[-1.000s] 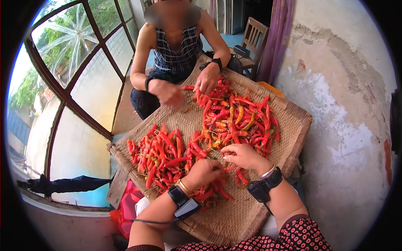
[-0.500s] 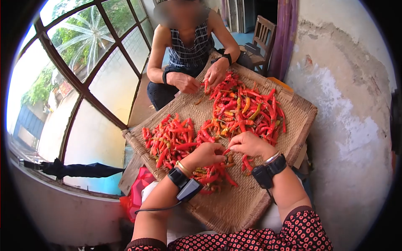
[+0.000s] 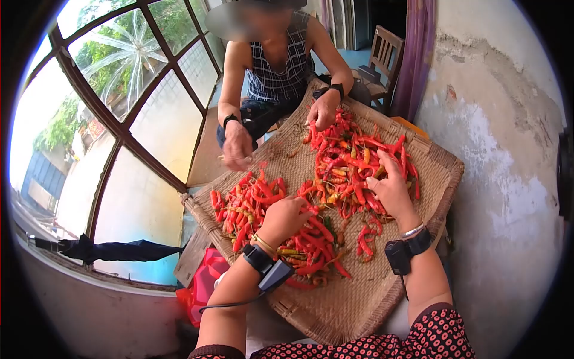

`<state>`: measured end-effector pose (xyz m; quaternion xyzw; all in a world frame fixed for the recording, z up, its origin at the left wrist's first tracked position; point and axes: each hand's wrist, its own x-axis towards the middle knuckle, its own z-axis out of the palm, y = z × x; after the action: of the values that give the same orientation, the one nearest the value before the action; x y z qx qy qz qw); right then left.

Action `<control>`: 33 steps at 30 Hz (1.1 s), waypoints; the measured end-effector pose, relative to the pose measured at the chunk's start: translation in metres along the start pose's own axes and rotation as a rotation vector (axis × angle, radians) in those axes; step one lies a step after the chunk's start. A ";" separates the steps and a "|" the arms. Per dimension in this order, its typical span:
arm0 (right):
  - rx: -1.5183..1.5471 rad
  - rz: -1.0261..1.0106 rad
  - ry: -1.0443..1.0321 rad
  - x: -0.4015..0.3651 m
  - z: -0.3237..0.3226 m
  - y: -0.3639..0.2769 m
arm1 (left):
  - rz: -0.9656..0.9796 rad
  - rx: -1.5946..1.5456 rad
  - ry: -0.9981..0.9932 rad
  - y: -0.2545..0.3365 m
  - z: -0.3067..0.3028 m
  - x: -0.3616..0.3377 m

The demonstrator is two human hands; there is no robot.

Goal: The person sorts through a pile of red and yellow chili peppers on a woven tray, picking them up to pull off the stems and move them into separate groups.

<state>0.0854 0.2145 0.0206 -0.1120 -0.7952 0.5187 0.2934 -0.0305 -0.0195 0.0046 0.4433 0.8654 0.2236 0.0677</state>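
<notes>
Red chili peppers with a few yellow and green ones lie on a woven tray [image 3: 353, 305] in two main heaps. Over the near end of the left heap [image 3: 242, 203] is my left hand [image 3: 283, 220], its fingers bent together with a red chili pepper [image 3: 310, 207] at their tips. My right hand [image 3: 391, 188] reaches over the right heap [image 3: 341, 161], thumb and fingers apart, nothing held between them. Between my hands and the tray's near side, a small cluster of chilies [image 3: 366, 241] lies apart from the heaps.
Across the tray sits a person, one hand [image 3: 323, 110] at the far chilies and the other hand [image 3: 237, 146] above the tray's left edge. A black umbrella [image 3: 119, 249] lies on the window sill. A red bag [image 3: 206, 278] is below left; a rough wall [image 3: 490, 179] stands right.
My hands, together at one chili before, have moved apart: the right went forward to the right heap and opened, the left went slightly left. The other person's hands have also separated.
</notes>
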 end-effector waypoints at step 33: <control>-0.138 0.224 -0.818 -0.034 0.049 0.009 | -0.142 -0.860 -0.157 0.003 0.018 0.000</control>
<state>0.0830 0.1655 -0.0137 -0.0020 -0.8618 0.4945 -0.1125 -0.0224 -0.0119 -0.0103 0.3297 0.7144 0.5237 0.3265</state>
